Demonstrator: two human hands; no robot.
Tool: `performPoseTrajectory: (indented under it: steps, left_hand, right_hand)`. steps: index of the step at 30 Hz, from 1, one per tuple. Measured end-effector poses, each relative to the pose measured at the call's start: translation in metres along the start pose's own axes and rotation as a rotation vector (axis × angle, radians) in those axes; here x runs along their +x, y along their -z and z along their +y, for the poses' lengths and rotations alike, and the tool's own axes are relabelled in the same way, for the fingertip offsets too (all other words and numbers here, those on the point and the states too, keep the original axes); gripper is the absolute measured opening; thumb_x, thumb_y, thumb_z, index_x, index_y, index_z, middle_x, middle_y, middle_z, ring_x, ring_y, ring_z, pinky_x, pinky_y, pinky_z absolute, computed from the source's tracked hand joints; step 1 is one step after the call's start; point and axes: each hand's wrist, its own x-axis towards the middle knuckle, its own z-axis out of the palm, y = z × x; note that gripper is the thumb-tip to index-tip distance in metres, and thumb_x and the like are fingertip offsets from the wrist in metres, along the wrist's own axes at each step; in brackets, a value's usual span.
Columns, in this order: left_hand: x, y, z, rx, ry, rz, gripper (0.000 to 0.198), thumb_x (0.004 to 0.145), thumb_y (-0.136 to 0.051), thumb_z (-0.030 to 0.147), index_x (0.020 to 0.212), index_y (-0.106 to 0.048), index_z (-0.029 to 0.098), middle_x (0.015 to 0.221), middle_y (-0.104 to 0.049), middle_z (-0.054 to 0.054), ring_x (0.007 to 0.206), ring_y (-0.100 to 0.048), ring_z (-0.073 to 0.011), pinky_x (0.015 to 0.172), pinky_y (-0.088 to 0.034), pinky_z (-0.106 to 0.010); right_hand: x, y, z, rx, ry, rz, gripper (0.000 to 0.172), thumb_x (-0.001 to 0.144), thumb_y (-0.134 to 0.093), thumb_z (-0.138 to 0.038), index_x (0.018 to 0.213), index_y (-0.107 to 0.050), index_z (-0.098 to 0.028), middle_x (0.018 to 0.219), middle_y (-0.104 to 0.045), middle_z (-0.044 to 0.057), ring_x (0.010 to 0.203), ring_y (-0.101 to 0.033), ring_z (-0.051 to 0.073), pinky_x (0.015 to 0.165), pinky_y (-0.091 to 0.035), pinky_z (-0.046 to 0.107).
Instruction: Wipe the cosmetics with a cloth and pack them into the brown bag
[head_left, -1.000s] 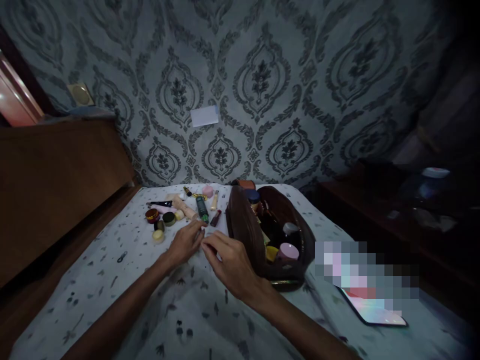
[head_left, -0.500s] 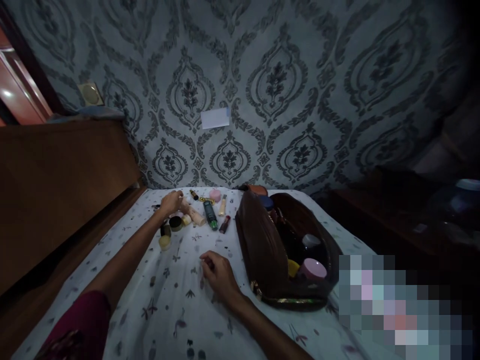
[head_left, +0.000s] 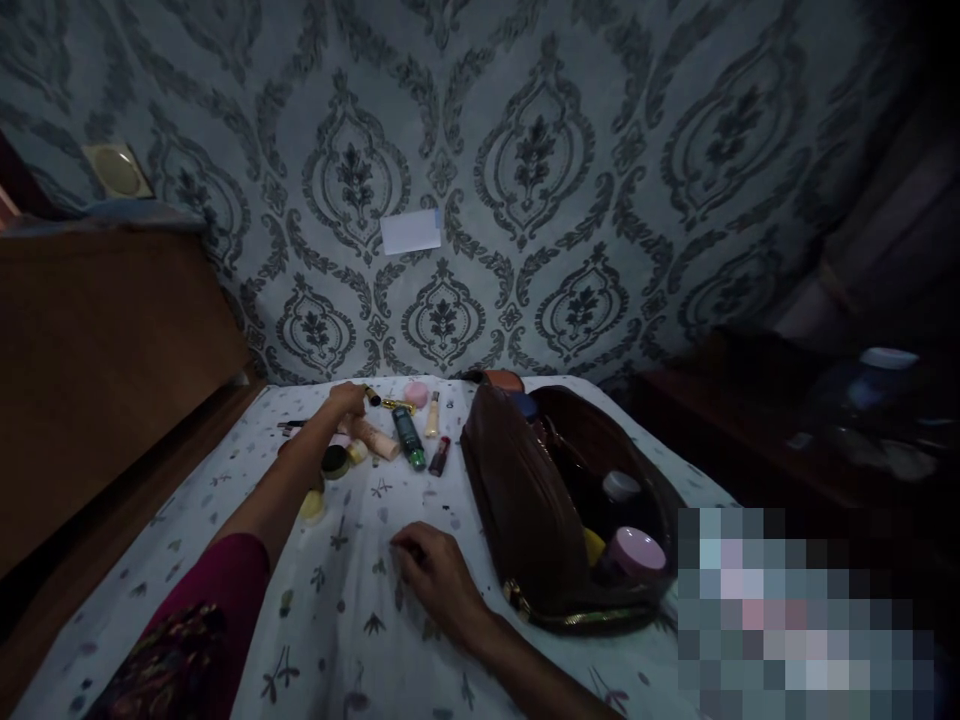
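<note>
My left hand (head_left: 347, 402) is stretched to the far side of a group of cosmetics on the bedsheet, beside a small black-and-gold tube (head_left: 372, 395). Its fingertips are hidden, so I cannot tell whether it grips anything. Near it are a beige tube (head_left: 375, 438), a dark round jar (head_left: 335, 461), a dark bottle with a green cap (head_left: 409, 438), a cream tube (head_left: 433, 415), a dark red tube (head_left: 440, 456) and a pink round container (head_left: 416, 393). My right hand (head_left: 439, 575) is low over the sheet with fingers curled closed; their inside is hidden.
An open brown bag (head_left: 517, 510) stands right of my right hand, with a pink-lidded jar (head_left: 636, 552) and a grey-white cap (head_left: 621, 486) inside. A wooden board (head_left: 112, 380) borders the bed at left. Patterned wallpaper (head_left: 536, 170) rises behind.
The view has shifted slightly to the right. My left arm reaches a little farther over the cosmetics, its hand closer to the black-and-gold tube. My right hand stays curled in nearly the same place.
</note>
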Motion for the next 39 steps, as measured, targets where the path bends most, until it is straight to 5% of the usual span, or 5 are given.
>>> performPoseTrajectory:
  steps: [12, 18, 22, 29, 39]
  left_hand:
    - [-0.076, 0.046, -0.009, -0.583, -0.184, 0.421, 0.038, 0.087, -0.056, 0.043, 0.104, -0.066, 0.011, 0.104, -0.069, -0.007, 0.101, -0.061, -0.0234, 0.084, -0.048, -0.027]
    - [-0.178, 0.003, 0.025, -1.015, -0.28, 0.189, 0.052, 0.079, -0.058, 0.061, 0.091, -0.07, 0.012, 0.077, -0.068, -0.003, 0.069, -0.063, -0.0182, 0.062, -0.049, -0.026]
    - [-0.228, -0.032, 0.053, -1.533, -0.239, -0.081, 0.049, 0.062, -0.08, 0.051, 0.091, -0.07, 0.012, 0.08, -0.068, -0.003, 0.069, -0.06, -0.0169, 0.063, -0.048, -0.026]
    - [-0.243, -0.053, 0.047, -1.879, -0.108, 0.205, 0.044, 0.071, -0.077, 0.05, 0.098, -0.062, 0.019, 0.083, -0.06, 0.001, 0.068, -0.055, -0.0117, 0.061, -0.044, -0.021]
    - [-0.268, -0.069, 0.053, -0.925, -0.639, 0.528, 0.036, 0.101, -0.038, 0.033, 0.133, -0.049, 0.021, 0.127, -0.054, -0.012, 0.122, -0.049, -0.0248, 0.104, -0.04, -0.039]
  right_hand:
    - [0.0, 0.002, 0.001, 0.081, -0.005, 0.077, 0.019, 0.083, -0.053, -0.016, 0.096, -0.066, -0.016, 0.082, -0.065, 0.004, 0.075, -0.063, 0.018, 0.07, -0.051, 0.029]
    - [-0.004, 0.002, -0.003, -0.035, 0.138, 0.274, 0.055, 0.086, -0.056, -0.034, 0.136, -0.045, -0.015, 0.14, -0.048, 0.018, 0.133, -0.044, 0.029, 0.109, -0.039, 0.046]
    - [-0.012, 0.003, -0.014, 0.06, 0.086, 0.098, 0.054, 0.088, -0.052, -0.038, 0.136, -0.042, -0.014, 0.133, -0.056, 0.016, 0.121, -0.054, 0.028, 0.102, -0.044, 0.044]
    - [-0.026, 0.008, -0.016, 0.12, -0.054, 0.137, 0.046, 0.079, -0.061, -0.032, 0.122, -0.054, -0.017, 0.113, -0.066, 0.008, 0.1, -0.062, 0.023, 0.089, -0.048, 0.035]
    - [-0.023, 0.006, -0.018, 0.164, -0.037, 0.095, 0.041, 0.072, -0.06, -0.023, 0.112, -0.061, -0.018, 0.105, -0.069, 0.006, 0.095, -0.063, 0.023, 0.087, -0.049, 0.034]
